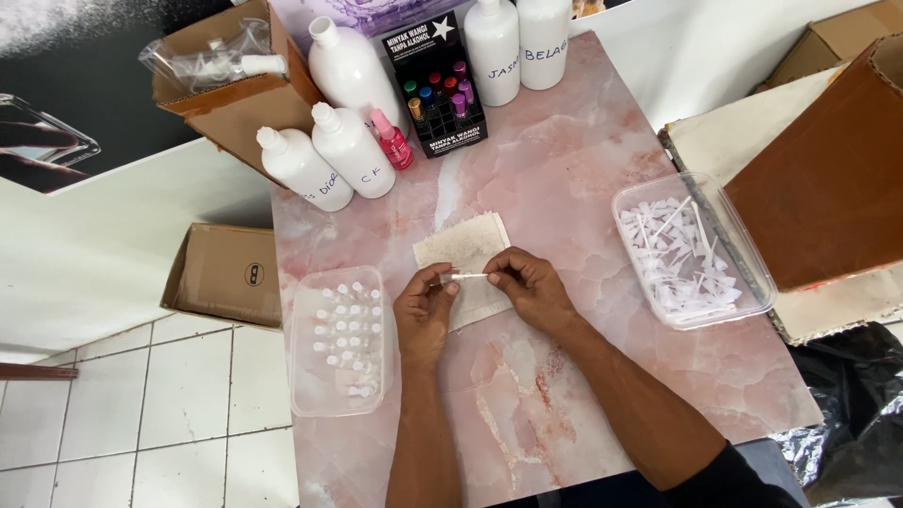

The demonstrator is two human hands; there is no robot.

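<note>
White plastic spray-pump stem (467, 276), thin, light, bendable, pinched endwise between left hand (425, 315) and right hand (529, 287) over cloth (467, 246) mid-tabletop (583, 169); best held by thicker end.

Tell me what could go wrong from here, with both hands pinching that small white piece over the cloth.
1. The small white piece is held only at its ends by the left hand and right hand; it might slip, though the cloth below would likely catch it.
2. The left container of small bottles sits at the table edge; an elbow nudge could tip it off.
</note>
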